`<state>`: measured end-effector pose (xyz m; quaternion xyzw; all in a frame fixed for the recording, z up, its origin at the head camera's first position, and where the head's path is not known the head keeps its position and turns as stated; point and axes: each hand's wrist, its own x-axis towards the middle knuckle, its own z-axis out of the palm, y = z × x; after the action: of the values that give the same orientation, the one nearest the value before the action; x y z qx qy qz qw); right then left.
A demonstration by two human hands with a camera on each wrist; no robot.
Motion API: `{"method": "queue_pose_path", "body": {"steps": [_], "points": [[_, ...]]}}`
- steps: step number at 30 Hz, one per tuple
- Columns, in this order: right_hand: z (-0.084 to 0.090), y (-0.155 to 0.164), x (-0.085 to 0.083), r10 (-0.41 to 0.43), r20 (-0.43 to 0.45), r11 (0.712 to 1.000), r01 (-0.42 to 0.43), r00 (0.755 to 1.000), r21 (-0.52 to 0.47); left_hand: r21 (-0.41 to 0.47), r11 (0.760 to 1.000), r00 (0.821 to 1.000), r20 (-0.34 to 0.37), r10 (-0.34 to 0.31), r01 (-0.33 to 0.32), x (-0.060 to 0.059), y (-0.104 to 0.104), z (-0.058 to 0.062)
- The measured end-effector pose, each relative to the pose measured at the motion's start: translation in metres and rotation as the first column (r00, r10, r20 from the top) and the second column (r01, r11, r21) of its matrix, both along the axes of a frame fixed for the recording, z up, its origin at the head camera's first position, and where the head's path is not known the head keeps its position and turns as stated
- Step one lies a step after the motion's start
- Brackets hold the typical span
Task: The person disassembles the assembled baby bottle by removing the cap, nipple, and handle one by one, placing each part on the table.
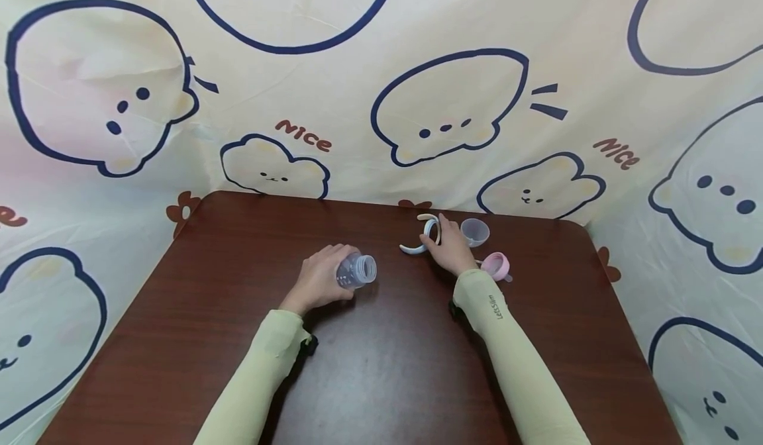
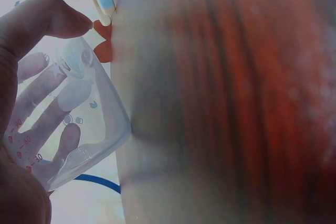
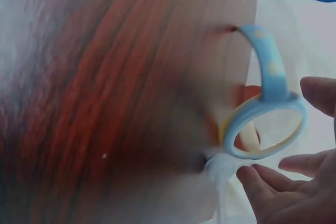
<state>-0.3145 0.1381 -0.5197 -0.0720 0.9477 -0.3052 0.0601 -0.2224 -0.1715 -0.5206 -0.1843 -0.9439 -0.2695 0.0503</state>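
My left hand (image 1: 322,276) grips a clear, open-mouthed baby bottle (image 1: 356,271) tilted over the table, its mouth pointing right. In the left wrist view, the fingers show through the bottle wall (image 2: 107,114), which bears red measuring marks. At the table's back, my right hand (image 1: 452,245) reaches round a blue and yellow bottle handle (image 1: 412,250) with a ring and two curved arms. In the right wrist view, the fingertips (image 3: 247,174) are right at the ring's lower rim, while the thumb (image 3: 317,95) stands just off its upper side.
Beside my right wrist lies a pink bottle collar (image 1: 494,264) with its teat. Behind it stands a clear cup-shaped cover (image 1: 475,230). A translucent piece with a thin tube (image 3: 220,167) shows near the right fingers. The brown table (image 1: 238,246) meets a cartoon-printed curtain (image 1: 346,100).
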Motion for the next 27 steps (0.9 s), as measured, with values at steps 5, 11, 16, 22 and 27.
{"method": "queue_pose_path", "body": {"steps": [5, 11, 16, 22, 27], "points": [[0.013, -0.007, 0.008, -0.005, -0.091, 0.999, 0.001, 0.996, -0.035, -0.003, 1.0, 1.0, -0.003, 0.001, -0.001, -0.001, -0.001, 0.0], [0.032, -0.021, 0.024, 0.053, -0.185, 0.987, -0.08, 0.981, -0.143, -0.005, 1.0, 1.0, -0.001, -0.001, 0.001, -0.001, -0.002, 0.0], [0.041, -0.038, 0.04, 0.182, -0.179, 0.953, -0.218, 0.967, -0.208, -0.012, 1.0, 1.0, -0.005, 0.001, -0.001, -0.002, -0.002, -0.001], [0.042, -0.058, 0.057, 0.325, -0.235, 0.889, -0.381, 0.916, -0.255, -0.001, 1.0, 1.0, -0.009, -0.006, 0.006, -0.002, -0.002, -0.001], [0.04, -0.069, 0.067, 0.408, -0.219, 0.859, -0.454, 0.887, -0.237, 0.004, 1.0, 1.0, -0.011, -0.002, 0.002, -0.002, -0.001, -0.001]]}}
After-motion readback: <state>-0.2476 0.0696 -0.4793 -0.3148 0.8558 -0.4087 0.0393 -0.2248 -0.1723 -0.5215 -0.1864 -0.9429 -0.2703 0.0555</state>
